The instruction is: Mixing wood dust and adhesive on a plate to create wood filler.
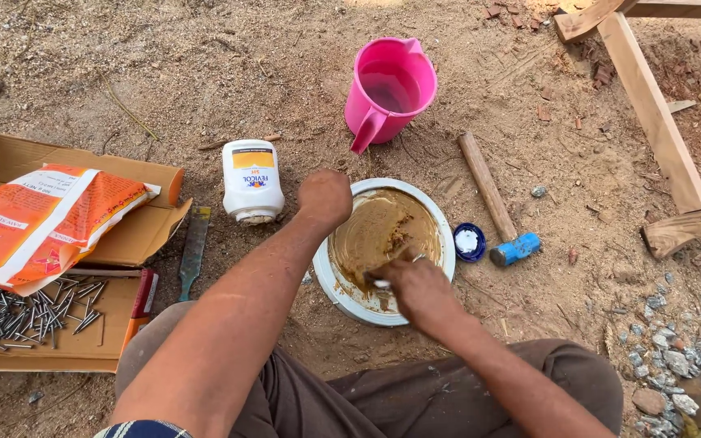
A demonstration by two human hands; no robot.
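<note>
A white round bowl (441, 228) with brown paste smeared inside sits on the sandy ground in front of me. My left hand (325, 197) grips its left rim, fingers curled over the edge. My right hand (417, 285) is inside the bowl's near part, shut on a small metal tool whose tip lies in the paste. A white glue bottle (251, 180) with a yellow label stands uncapped just left of the bowl. Its blue cap (469, 242) lies on the ground to the bowl's right.
A pink jug (391, 88) stands behind the bowl. A hammer (492, 199) with wooden handle and blue head lies at right. An open cardboard box (135, 239) at left holds nails (18, 312) and an orange bag (38, 219). A chisel (193, 250) lies beside it. Wooden frame pieces (651, 105) stand at upper right.
</note>
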